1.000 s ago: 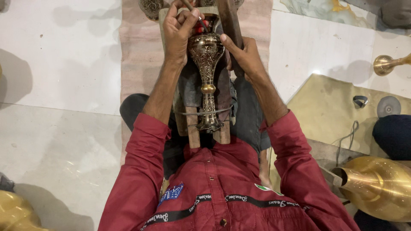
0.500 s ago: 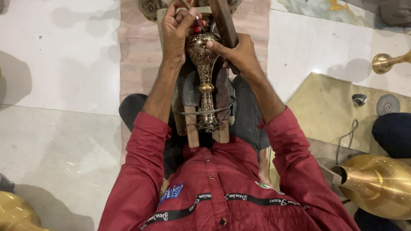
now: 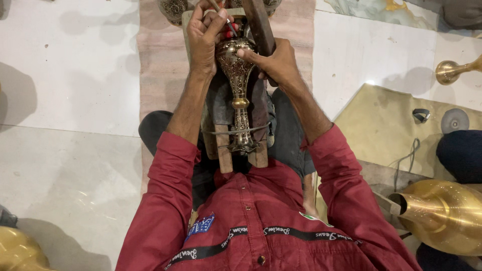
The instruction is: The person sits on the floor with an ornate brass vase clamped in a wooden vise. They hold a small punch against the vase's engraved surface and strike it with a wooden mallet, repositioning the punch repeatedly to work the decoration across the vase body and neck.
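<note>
Brass vase point(image 3: 238, 85), slim and covered in engraved pattern, lies lengthwise on a wooden jig point(image 3: 223, 150) that rests across the seated person's lap, its foot toward the red shirt point(image 3: 261, 221) and its bulbous upper part away from the body. A loop of wire point(image 3: 236, 131) crosses the stem near the foot and runs over the 2 wooden rails of the jig. Left hand point(image 3: 203, 37) sits over the top of the vase, its fingers pinching a thin metal tool point(image 3: 224, 17) whose tip points down at the bulb. Right hand point(image 3: 276, 62) comes in from the other side; its fingertips point(image 3: 243, 51) press against the side of the bulb, while the rest of the fingers are curled around a dark wooden block point(image 3: 258, 25) that stands up beside the vase. Whether that hand bears down hard cannot be told. Around the person is a pale tiled floor point(image 3: 65, 65) with a pinkish strip under the jig. To the right lies a flat brass sheet point(image 3: 381, 125), a large polished brass vessel point(image 3: 447, 213) near the lower corner, and a small brass trumpet-shaped piece point(image 3: 452, 70) at the far edge. Another engraved brass piece point(image 3: 173, 9) shows at the top, partly cut off.
</note>
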